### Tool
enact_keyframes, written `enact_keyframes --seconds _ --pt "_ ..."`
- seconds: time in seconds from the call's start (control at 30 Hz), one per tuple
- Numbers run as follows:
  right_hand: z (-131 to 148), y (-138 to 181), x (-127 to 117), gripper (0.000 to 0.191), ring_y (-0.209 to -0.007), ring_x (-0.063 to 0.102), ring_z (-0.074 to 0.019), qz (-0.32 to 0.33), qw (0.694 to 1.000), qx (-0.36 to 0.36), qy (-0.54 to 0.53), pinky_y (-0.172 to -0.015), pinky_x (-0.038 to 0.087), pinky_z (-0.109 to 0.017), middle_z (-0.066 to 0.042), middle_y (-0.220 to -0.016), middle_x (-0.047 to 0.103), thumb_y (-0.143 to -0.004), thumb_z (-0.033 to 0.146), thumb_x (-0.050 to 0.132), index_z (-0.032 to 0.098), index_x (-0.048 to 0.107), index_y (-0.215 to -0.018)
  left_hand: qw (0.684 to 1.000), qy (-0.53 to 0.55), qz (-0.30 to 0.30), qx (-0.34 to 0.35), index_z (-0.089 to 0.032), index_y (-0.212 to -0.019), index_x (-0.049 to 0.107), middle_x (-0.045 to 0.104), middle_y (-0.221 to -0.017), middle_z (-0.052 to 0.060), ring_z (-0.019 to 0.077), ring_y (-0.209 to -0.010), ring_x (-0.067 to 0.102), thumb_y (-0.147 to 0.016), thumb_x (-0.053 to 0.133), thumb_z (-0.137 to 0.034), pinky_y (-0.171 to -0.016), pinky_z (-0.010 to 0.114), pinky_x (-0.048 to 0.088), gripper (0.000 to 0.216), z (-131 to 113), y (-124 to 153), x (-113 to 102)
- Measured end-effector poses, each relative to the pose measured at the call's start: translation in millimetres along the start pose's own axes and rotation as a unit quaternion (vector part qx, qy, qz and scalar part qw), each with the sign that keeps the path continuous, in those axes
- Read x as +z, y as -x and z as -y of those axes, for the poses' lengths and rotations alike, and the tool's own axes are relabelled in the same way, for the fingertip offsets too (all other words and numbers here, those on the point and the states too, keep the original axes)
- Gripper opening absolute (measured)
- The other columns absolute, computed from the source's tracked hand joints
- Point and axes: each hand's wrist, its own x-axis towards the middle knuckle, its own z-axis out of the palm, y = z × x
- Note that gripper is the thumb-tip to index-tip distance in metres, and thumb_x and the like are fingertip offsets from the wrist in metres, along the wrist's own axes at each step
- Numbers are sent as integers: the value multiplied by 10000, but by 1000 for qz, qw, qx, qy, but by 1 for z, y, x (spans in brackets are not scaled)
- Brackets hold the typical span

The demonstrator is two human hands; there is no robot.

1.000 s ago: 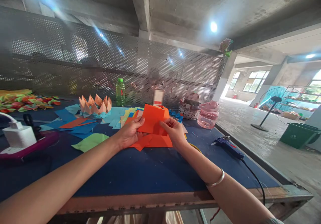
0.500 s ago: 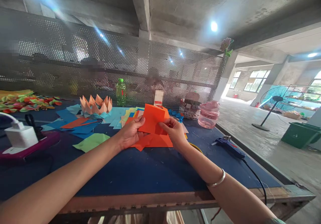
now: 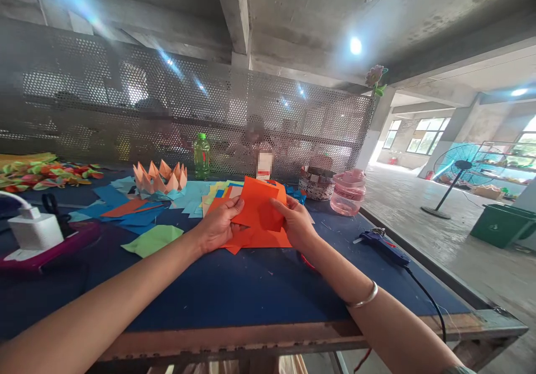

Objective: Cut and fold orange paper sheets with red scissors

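Observation:
An orange sheet of paper (image 3: 260, 198) is held up between both hands over the table. My left hand (image 3: 221, 220) pinches its left edge, thumb on top and fingers behind. My right hand (image 3: 298, 217) grips the right side, where the paper appears bent or doubled over; the thumb lies on the near face. Below the held sheet lie more orange sheets (image 3: 262, 239) on the blue tabletop. Behind and left of them is a stack of coloured paper (image 3: 207, 200). A red curved object (image 3: 307, 262) shows partly under my right wrist.
A folded peach paper crown (image 3: 160, 180), blue paper strips (image 3: 140, 216) and a green paper (image 3: 153, 240) lie to the left. A green bottle (image 3: 201, 156) stands behind. At right are a pink jug (image 3: 348, 192), a patterned basket (image 3: 316, 183) and a blue glue gun (image 3: 383, 245) with its cable.
My right hand has shifted slightly right and turned, and the orange sheet's right side has moved with it. Its thumb now rests further onto the paper. My left hand stays nearly in place.

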Motion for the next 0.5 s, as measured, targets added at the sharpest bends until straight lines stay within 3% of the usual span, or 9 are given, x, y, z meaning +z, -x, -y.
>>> enact_keyframes --seconds 0.13,0.27,0.37,0.5 --pt "2 -3 -3 390 -844 713 -255 14 999 38 -13 -715 569 -344 -48 -811 756 -540 355 868 186 688 -842 1000 -21 6 -16 -162 -1007 623 725 -852 61 179 -705 716 -924 531 -175 -649 321 607 125 0 4 2" --pt "2 -5 -5 345 -842 714 -229 -3 998 48 -28 -755 567 -326 -36 -841 763 -534 313 875 198 717 -819 999 -38 -4 -26 -161 -929 627 717 -820 44 167 -698 710 -926 526 -168 -654 316 603 101 -3 8 7" --pt "3 -6 -6 359 -811 709 -198 -9 998 41 -37 -763 565 -296 -26 -859 765 -495 293 890 193 732 -801 998 -37 6 -48 -149 -843 641 717 -766 43 167 -670 702 -939 498 -175 -624 304 595 173 -7 9 9" --pt "4 -8 -9 363 -788 704 -191 -15 999 24 -23 -746 565 -294 -21 -848 764 -482 318 900 196 739 -784 996 8 56 -66 -129 -957 684 743 -807 103 191 -742 719 -998 348 -296 -667 291 579 378 -12 7 6"
